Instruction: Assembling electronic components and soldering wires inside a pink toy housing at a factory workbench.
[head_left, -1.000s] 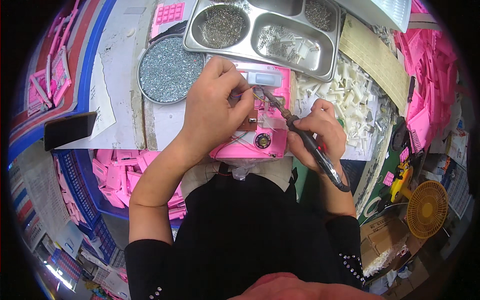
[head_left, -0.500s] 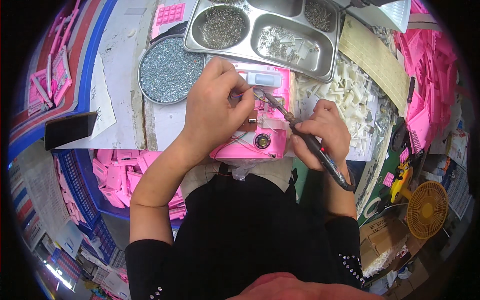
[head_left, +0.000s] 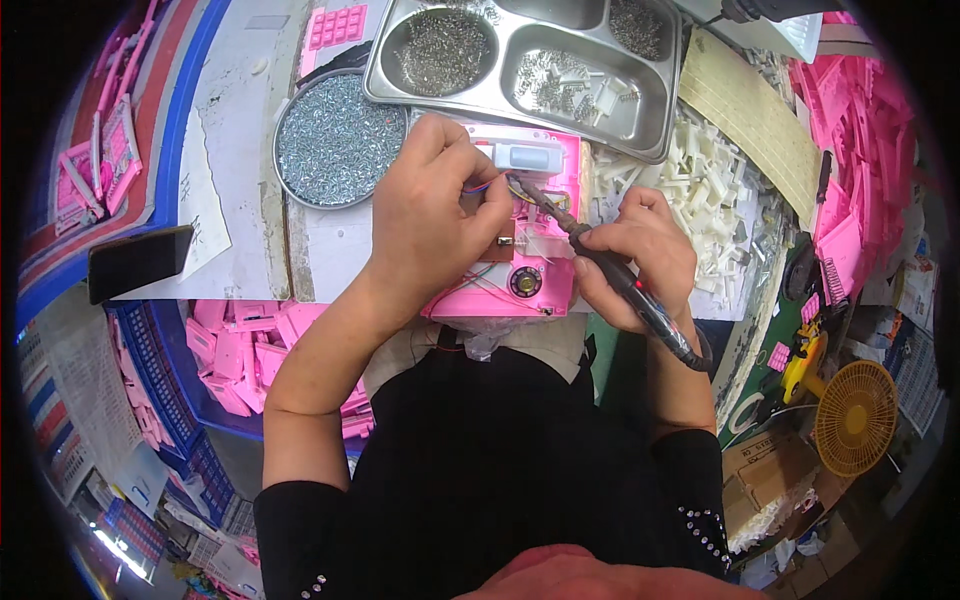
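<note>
In front of me lies a pink plastic housing (head_left: 553, 293) with a small grey display window (head_left: 530, 159), a brown circuit board (head_left: 497, 247), a round black speaker (head_left: 525, 282) and thin coloured wires. My left hand (head_left: 437, 205) is over its left side, thumb and forefinger pinching thin wires (head_left: 487, 187). My right hand (head_left: 648, 255) grips a black soldering iron (head_left: 637, 295) with a small red light. The iron's tip points up and left, close to the pinched wires near the display; whether it touches them I cannot make out.
A round tin of small screws (head_left: 340, 140) stands at left. Behind is a steel compartment tray (head_left: 490, 103) with springs and small metal parts. White plastic pieces (head_left: 700, 190) pile up at right. A phone (head_left: 138, 262) lies at the left edge; a blue bin of pink parts (head_left: 225, 425) sits below.
My right hand and the soldering iron have shifted very slightly up and to the left. My left hand keeps its pinch in almost the same place.
</note>
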